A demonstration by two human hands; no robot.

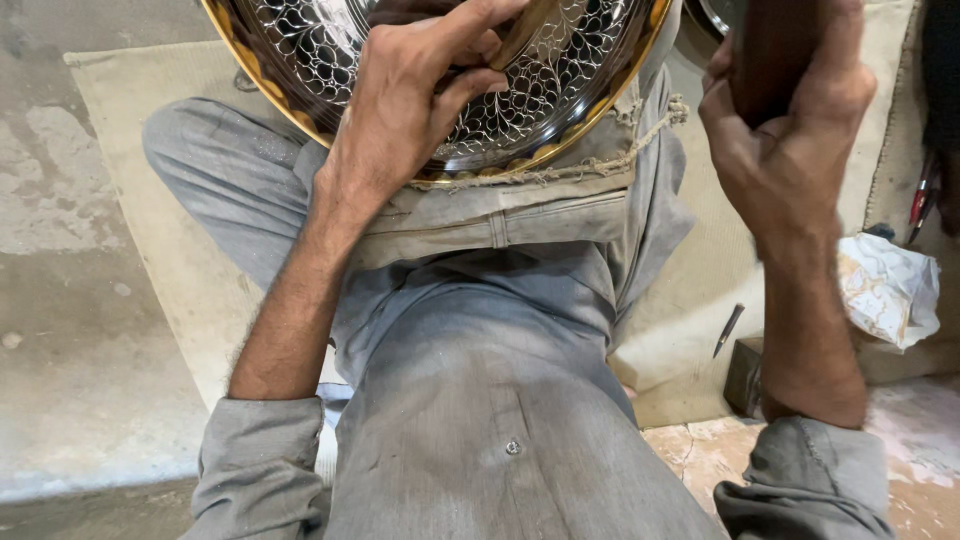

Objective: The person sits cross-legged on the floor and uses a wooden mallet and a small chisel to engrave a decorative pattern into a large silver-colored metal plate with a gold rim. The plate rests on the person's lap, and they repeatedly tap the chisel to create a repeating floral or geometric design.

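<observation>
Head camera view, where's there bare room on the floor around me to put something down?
Bare concrete floor lies open beside the mat's outer edge, on the left hand's side. Under the right hand it is crowded: crumpled paper, a small metal tool and a dark block fill that side.

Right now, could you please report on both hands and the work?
Left hand pinching a chisel against engraved brass tray. Right hand gripping dark wooden mallet, raised. Nothing between.

Round engraved metal plate [560, 90], gold rim, tilted on lap, dark wooden mallet [775, 50] raised at right
</observation>
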